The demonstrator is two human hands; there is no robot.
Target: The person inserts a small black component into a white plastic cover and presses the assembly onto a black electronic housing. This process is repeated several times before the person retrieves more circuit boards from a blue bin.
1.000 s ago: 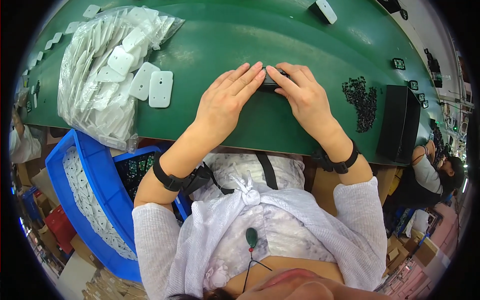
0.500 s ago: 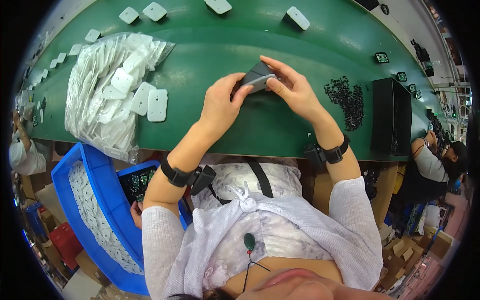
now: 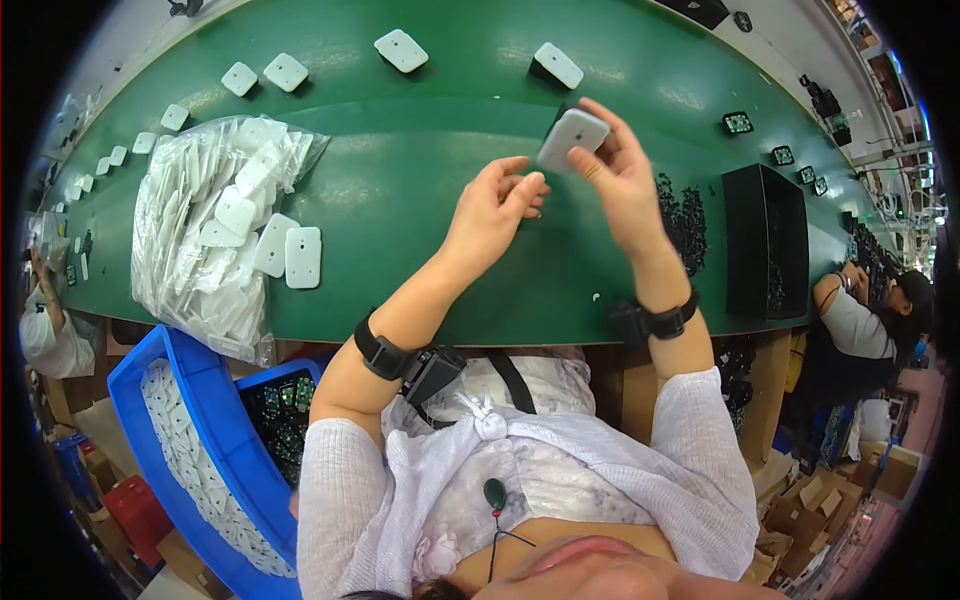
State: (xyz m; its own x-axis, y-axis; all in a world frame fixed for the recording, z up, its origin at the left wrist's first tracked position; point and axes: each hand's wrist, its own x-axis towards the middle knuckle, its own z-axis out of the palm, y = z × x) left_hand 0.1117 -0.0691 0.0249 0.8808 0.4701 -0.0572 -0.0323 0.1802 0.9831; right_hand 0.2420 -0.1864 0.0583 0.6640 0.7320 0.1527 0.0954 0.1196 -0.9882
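Observation:
My right hand [image 3: 622,180] grips a small black plastic case with a pale cover plate [image 3: 574,138], thumb on the plate and fingers behind its far edge. The plate faces up and the case is held tilted above the green table. Beside it, apart from the case, my left hand [image 3: 492,215] has loosely curled fingers and nothing visible in them. Left of that hand, loose white cover plates [image 3: 303,257] lie by a clear plastic bag [image 3: 190,225] full of similar plates.
Several white-topped cases [image 3: 401,51] line the far side of the green table [image 3: 420,120]. On the right are a heap of small black parts [image 3: 688,225], a black box [image 3: 748,240] and circuit boards [image 3: 737,122]. A blue bin [image 3: 205,440] stands lower left. Other people sit at both sides.
My left hand has let go of the case and drawn slightly down and right. My right hand has carried the case rightward and turned its pale plate upward. The view has shifted slightly.

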